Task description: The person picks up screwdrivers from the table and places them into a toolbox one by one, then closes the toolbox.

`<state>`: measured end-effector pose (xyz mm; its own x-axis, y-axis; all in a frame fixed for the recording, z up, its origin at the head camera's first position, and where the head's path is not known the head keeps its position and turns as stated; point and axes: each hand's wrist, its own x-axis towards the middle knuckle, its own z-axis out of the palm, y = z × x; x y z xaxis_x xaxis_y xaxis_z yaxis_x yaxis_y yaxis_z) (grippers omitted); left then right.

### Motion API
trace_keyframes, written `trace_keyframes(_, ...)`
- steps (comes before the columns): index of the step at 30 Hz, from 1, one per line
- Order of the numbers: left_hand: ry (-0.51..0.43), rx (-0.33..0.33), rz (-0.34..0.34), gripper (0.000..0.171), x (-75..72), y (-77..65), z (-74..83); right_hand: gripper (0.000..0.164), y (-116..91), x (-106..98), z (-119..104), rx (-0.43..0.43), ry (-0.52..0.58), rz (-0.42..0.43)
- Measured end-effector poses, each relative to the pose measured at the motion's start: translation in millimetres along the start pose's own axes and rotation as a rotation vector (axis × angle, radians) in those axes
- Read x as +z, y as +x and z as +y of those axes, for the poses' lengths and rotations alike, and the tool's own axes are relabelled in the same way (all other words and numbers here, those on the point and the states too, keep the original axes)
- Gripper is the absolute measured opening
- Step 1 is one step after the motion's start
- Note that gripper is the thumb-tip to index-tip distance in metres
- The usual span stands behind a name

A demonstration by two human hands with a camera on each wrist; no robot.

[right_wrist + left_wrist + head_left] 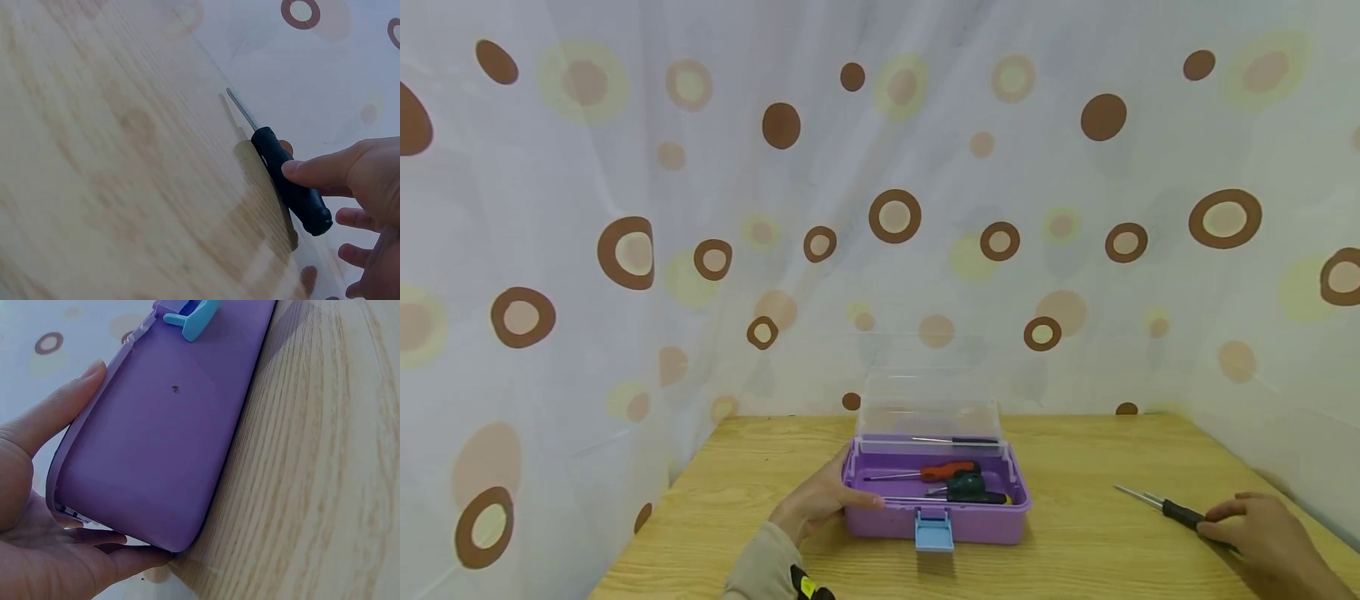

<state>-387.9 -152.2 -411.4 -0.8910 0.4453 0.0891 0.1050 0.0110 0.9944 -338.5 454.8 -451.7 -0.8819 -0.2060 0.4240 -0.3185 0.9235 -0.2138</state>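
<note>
A purple toolbox (973, 527) with its clear lid (928, 412) raised stands on the wooden table. My left hand (823, 498) grips its left end, thumb along the front rim and fingers around the side, as the left wrist view also shows. Inside lie an orange-handled screwdriver (947, 472), dark green tools (964, 485) partly overlapping, and a long thin shaft along the front wall. Off to the right, my right hand (1262, 533) pinches a black-handled screwdriver (290, 181) between thumb and fingers. Its metal shaft points away, toward the back left in the head view.
A light blue latch (933, 533) hangs down at the toolbox's front. Behind the clear lid's lower edge another dark-handled screwdriver (973, 441) shows. A spotted curtain (820, 167) surrounds the table (1075, 467) at the back and sides.
</note>
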Motion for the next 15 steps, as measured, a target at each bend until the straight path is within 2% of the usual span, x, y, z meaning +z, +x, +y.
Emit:
trace_keyframes(1, -0.003, -0.001, -0.003, 0.124, 0.0, 0.1, -0.1, 0.017, 0.0, 0.3, 0.5, 0.005, -0.009, -0.003)
trace_keyframes(3, -0.006, 0.000, -0.006, 0.124, -0.2, 0.6, -0.8, 0.023, 2.2, -2.2, -0.7, 0.145, 0.056, -0.055)
trace_keyframes(5, -0.010, 0.000, -0.010, 0.124, -0.2, 0.9, -1.5, 0.029, 3.5, -3.8, -1.1, 0.204, 0.072, -0.072)
trace_keyframes(11, -0.010, -0.004, -0.007, 0.125, 0.2, 1.1, -2.4, 0.030, 3.9, -6.5, -6.2, 0.208, 0.047, -0.077)
trace_keyframes(15, -0.006, -0.006, -0.006, 0.126, 0.4, 0.8, -1.2, 0.039, 4.6, -8.8, -10.0, 0.250, 0.056, -0.144)
